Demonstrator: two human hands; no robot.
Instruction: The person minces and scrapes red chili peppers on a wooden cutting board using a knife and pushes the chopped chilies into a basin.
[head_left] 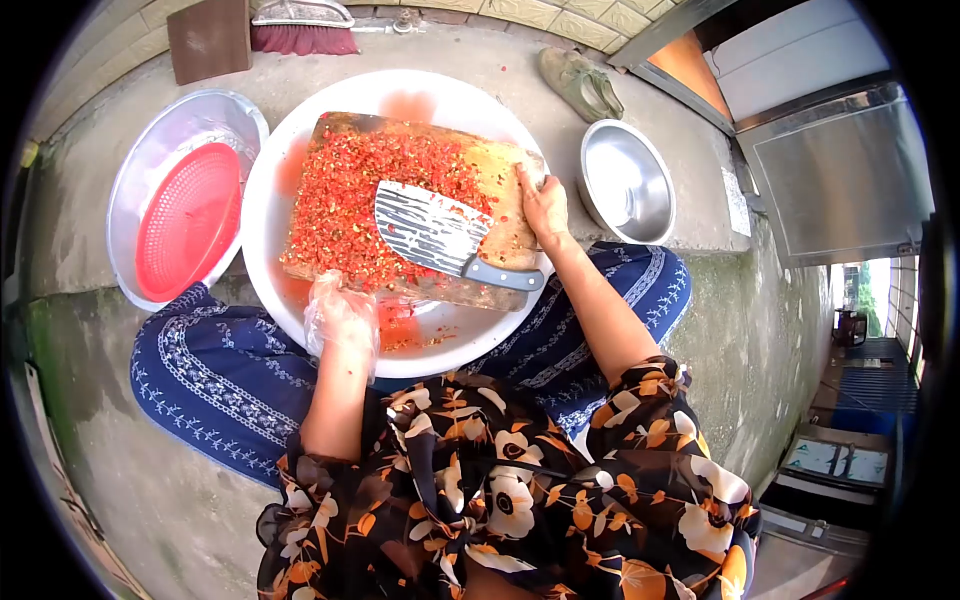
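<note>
We sit on a bare concrete floor with a wide white basin (300,140) on our lap, and in that basin lies a wooden cutting board (505,170) heaped with chopped red chili (360,195), a cleaver (430,228) resting flat on the board with its handle toward our right side. Our left hand (342,318), in a clear plastic glove, curls its fingers over the near edge of the board inside the basin, while our bare right hand (545,207) grips the board's right edge, fingers pressed together. Left of the basin a red strainer (188,220) sits in a metal bowl (135,165); right of the basin stands a steel bowl (628,182).
</note>
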